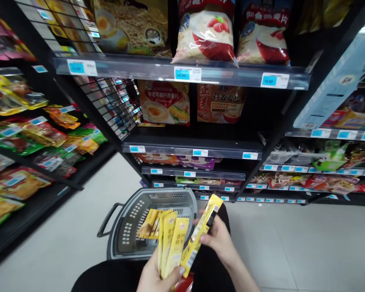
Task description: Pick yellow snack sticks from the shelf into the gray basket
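Observation:
Fanned out in my left hand [162, 273] are several slim yellow snack sticks [177, 241], held upright by their lower ends. My right hand [220, 239] grips another yellow stick packet [200, 235], which leans to the right and shows a dark patch near its top. The lower end of that packet meets my left fingers. Behind my hands a grey plastic shopping basket [130, 254] stands on the floor, with more yellow packets [149, 225] lying inside. Part of a red package [184, 283] shows below my left hand; what supports it is hidden.
Ahead rises a black shelf unit with a price-tagged shelf edge [140, 69], bearing cereal bags [205, 34]. Snack racks [33, 134] stand to the left, and more shelves [322, 170] to the right. The basket's handle [108, 221] sticks out leftward. Pale floor tiles [270, 243] lie at right.

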`<state>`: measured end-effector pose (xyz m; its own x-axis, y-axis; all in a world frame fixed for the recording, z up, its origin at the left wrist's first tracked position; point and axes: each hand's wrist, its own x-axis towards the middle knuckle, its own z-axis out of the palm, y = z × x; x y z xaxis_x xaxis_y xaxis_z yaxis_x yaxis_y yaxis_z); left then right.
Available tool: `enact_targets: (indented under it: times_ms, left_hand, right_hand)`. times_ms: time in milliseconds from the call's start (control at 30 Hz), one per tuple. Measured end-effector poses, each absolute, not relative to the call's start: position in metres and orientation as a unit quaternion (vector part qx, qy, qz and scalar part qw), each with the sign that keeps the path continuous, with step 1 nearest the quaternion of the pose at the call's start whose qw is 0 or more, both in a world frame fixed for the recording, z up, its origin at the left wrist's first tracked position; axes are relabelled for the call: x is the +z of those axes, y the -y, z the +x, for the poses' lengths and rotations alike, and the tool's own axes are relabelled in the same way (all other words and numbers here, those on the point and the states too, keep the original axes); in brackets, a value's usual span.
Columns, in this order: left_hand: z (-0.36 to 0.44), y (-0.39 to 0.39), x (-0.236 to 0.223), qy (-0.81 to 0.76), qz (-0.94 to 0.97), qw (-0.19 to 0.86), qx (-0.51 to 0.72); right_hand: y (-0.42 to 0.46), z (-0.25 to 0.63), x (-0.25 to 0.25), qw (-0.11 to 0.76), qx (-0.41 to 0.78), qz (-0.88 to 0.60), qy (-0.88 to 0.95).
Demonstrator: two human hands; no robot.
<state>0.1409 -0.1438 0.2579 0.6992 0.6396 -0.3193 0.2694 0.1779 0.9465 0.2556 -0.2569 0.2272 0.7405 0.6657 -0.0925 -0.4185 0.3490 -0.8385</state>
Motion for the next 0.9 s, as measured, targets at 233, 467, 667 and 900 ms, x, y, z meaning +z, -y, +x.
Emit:
enact_targets:
  times_ms: [233, 467, 667, 900]
  left_hand:
    - [0.135, 0.15, 0.264, -0.357, 0.674, 0.632, 0.136]
    - [0.126, 0.153, 0.263, -0.358, 0.677, 0.627, 0.142]
    - [0.123, 0.154, 0.265, -0.354, 0.663, 0.644, 0.141]
    - [0.116, 0.156, 0.269, -0.374, 0.466, 0.801, 0.051]
  right_hand:
    - [0.25, 0.226, 0.211, 0.786, 0.334, -0.516, 0.061]
    - [0.284, 0.278, 0.223, 0.806, 0.231, -0.545, -0.008]
    - [0.3, 0.293, 0.233, 0.788, 0.159, -0.594, 0.006]
    - [0.294, 0.273, 0.237, 0.841, 0.081, -0.535, -0.026]
